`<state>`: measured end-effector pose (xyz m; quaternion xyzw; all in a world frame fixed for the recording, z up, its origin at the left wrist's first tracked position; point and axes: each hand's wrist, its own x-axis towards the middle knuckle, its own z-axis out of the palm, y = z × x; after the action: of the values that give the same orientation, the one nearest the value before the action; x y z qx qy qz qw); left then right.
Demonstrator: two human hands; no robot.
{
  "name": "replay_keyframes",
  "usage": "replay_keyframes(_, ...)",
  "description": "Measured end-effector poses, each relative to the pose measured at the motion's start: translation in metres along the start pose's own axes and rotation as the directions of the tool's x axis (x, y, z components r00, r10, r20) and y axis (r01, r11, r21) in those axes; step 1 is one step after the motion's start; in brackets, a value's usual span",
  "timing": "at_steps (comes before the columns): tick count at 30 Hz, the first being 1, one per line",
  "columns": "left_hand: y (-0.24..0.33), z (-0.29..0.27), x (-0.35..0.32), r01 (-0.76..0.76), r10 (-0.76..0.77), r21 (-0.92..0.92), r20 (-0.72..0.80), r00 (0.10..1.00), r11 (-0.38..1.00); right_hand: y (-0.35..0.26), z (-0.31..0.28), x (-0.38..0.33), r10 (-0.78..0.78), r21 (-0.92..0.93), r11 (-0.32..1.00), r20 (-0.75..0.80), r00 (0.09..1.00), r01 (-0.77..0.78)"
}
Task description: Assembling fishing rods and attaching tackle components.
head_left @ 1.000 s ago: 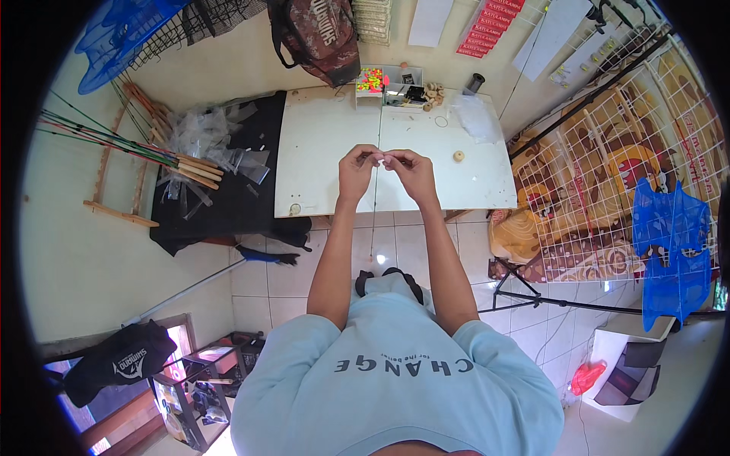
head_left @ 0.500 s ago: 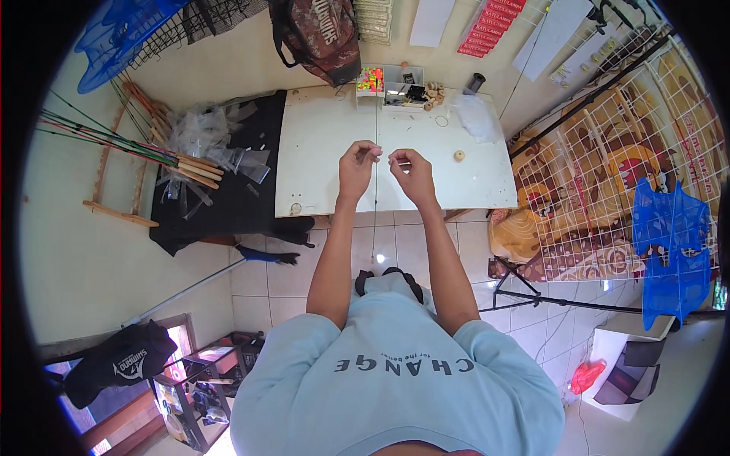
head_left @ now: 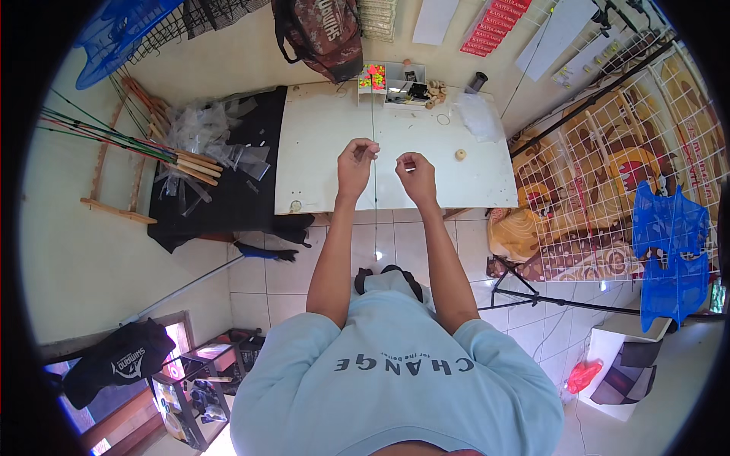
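Observation:
Above the middle of the white table, my left hand (head_left: 355, 169) is closed in a pinch. A thin dark line (head_left: 376, 199) passes at its fingertips; it runs from the far side of the table, over the front edge and down toward the floor. My right hand (head_left: 417, 181) is a short way to the right, apart from the left one. Its thumb and fingers are curled together, and whatever they hold, if anything, is too small to make out. A small round tan piece (head_left: 460, 154) lies on the table right of that hand.
On the white table (head_left: 312, 137) stand a tray of bright small beads (head_left: 372, 77), a divided box (head_left: 403, 95) and a clear plastic bag (head_left: 479, 118). Wooden-handled rods (head_left: 194, 166) and plastic wraps lie on a black cloth (head_left: 194, 209) at left. A white wire grid (head_left: 601, 167) leans at right.
My right hand has shifted a little to the right, widening the gap between my hands. The left hand stays nearly in place beside the line.

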<state>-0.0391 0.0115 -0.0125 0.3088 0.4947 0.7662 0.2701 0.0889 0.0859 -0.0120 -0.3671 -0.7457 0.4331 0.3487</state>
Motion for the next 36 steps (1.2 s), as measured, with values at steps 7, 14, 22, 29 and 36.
replay_keyframes(7,-0.003,-0.002,0.001,-0.012,0.012,-0.002,-0.011,1.000,1.000,0.015,0.003,0.003,0.049,-0.100,0.994,-0.029,0.998,-0.052)
replay_keyframes(14,-0.005,-0.003,-0.001,-0.041,0.042,0.018,-0.016,0.999,0.999,0.027,0.010,-0.004,0.163,-0.148,0.975,-0.046,0.986,-0.168)
replay_keyframes(22,-0.007,-0.004,-0.002,-0.025,0.026,0.013,-0.035,0.999,1.000,0.021,0.017,-0.007,0.112,0.033,0.993,-0.038,0.993,-0.111)
replay_keyframes(29,-0.006,0.000,-0.002,-0.018,0.019,0.025,-0.029,0.999,1.000,0.020,0.018,-0.009,0.030,0.089,0.996,-0.130,0.991,-0.019)
replay_keyframes(36,-0.004,0.000,-0.005,-0.025,0.024,-0.010,-0.027,0.999,1.000,-0.004,0.014,-0.004,-0.028,0.138,0.990,0.040,0.999,0.022)
